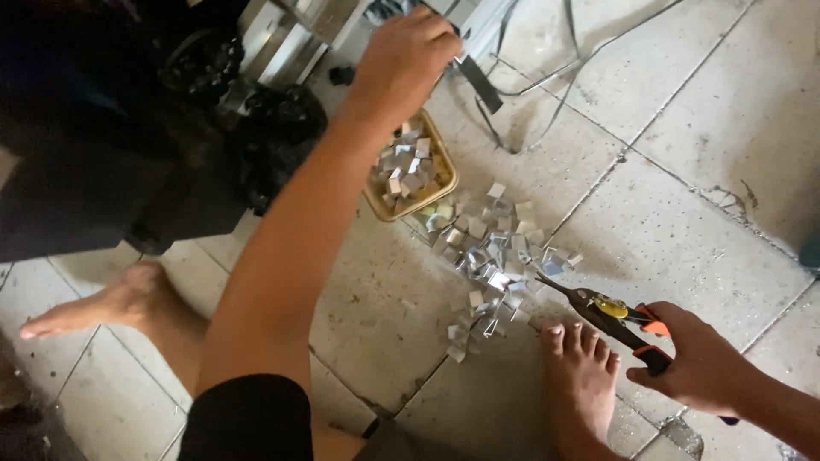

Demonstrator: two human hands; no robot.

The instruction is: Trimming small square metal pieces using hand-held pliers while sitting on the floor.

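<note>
1. low on the right side of the tiled floor, the right hand grips a pair of tin snips, fingers wrapped tight around the orange-and-black handles. the blades are closed or nearly so and point up-left toward the pile, a hold that reads as cutting-ready rather than carrying.
2. up at the far edge of the floor, the left hand is closed, fingers together, on a thin dark metal strip. the strip hangs down from the grip toward the tiles, seemingly held up as stock for cutting.
3. between the two hands lies a loose pile of small cut metal pieces, scattered over a tile joint. they are too many and too overlapped to count, likely several dozen; they probably lie where they drop from the snips.
4. touching the pile's upper-left end sits one small tan tray, also full of the same pieces, apparently the collecting place.
5. two bare feet rest on the tiles: the right foot just beside the snips and the pile's near end, the left foot well apart near the left edge.
6. more thin strips trail across the far tiles, at least three, exact number unclear.
7. dark machinery fills the far-left corner; its parts are too shadowed to tell.
</note>
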